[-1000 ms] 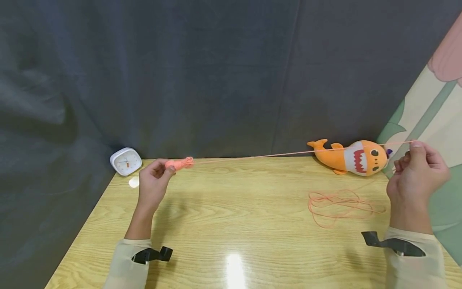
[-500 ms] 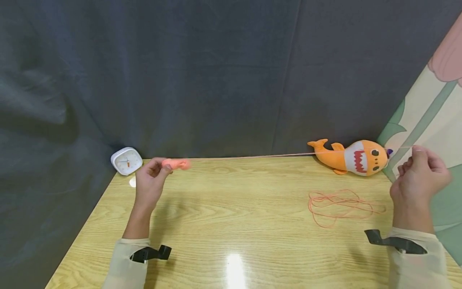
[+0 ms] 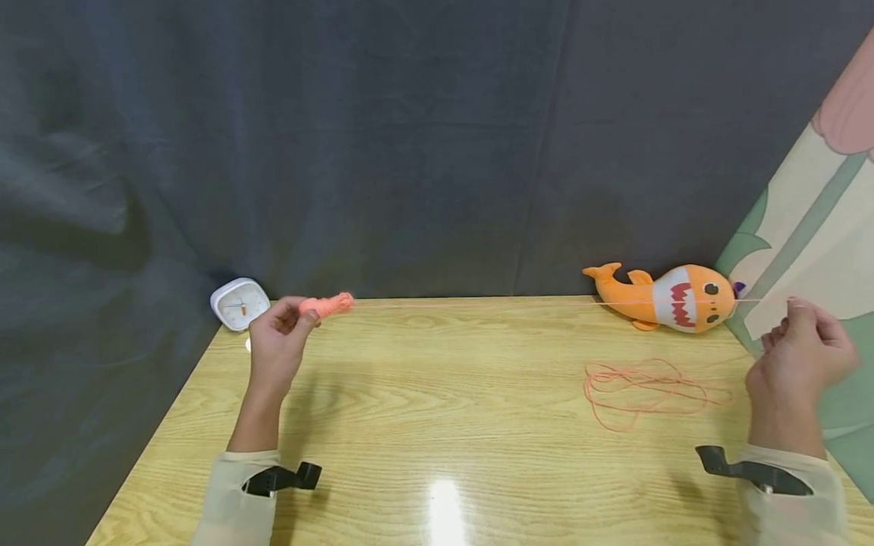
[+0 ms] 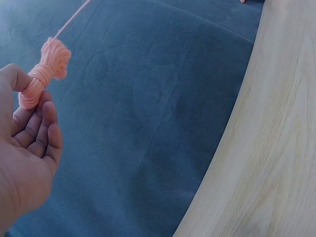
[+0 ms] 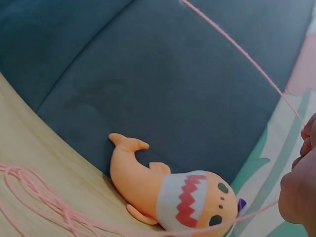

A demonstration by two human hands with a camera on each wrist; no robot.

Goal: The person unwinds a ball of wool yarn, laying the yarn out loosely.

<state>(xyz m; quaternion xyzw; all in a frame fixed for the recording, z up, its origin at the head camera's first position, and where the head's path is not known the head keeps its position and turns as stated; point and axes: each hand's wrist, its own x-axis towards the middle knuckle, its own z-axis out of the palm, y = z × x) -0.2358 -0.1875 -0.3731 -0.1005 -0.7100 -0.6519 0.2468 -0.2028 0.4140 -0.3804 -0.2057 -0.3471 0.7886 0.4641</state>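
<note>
My left hand [image 3: 276, 345] pinches a small bundle of coral-pink yarn [image 3: 326, 305] between thumb and fingers, over the table's left back part. In the left wrist view the bundle [image 4: 42, 74] has strands wound round its middle and a looped end. From it a single strand [image 5: 237, 47] runs taut across to my right hand [image 3: 799, 364], which pinches it at the far right. Loose loops of the same yarn [image 3: 642, 387] lie on the table, left of the right hand. In the right wrist view, only part of the right hand [image 5: 301, 182] shows at the edge.
An orange shark plush toy [image 3: 628, 297] lies at the table's back right, behind the strand. At the back left stands a white clock [image 3: 240, 305], with a white round thing [image 3: 248, 345] partly behind the left hand. A dark curtain [image 3: 410, 152] borders the wooden table [image 3: 437, 425].
My left hand has shifted slightly left with the yarn bundle. The right hand has moved a little right and lower, and the taut strand has come down to nearly level.
</note>
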